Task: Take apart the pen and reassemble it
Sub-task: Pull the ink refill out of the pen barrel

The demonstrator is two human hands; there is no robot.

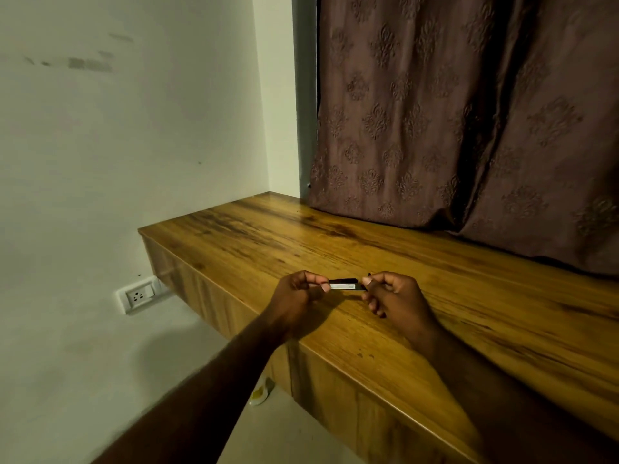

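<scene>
A black pen with a pale label on its barrel lies level between my two hands, a little above the wooden ledge. My left hand pinches its left end with thumb and forefinger. My right hand pinches the right end, and a small dark tip shows just above those fingers. The middle of the barrel is the only part in plain sight; both ends are hidden in my fingers. Whether the pen is in one piece or separated I cannot tell.
The ledge runs from the corner at the back left to the front right, its front edge under my forearms. A brown patterned curtain hangs onto its far side. A wall socket sits low on the left. A small pale object lies on the floor.
</scene>
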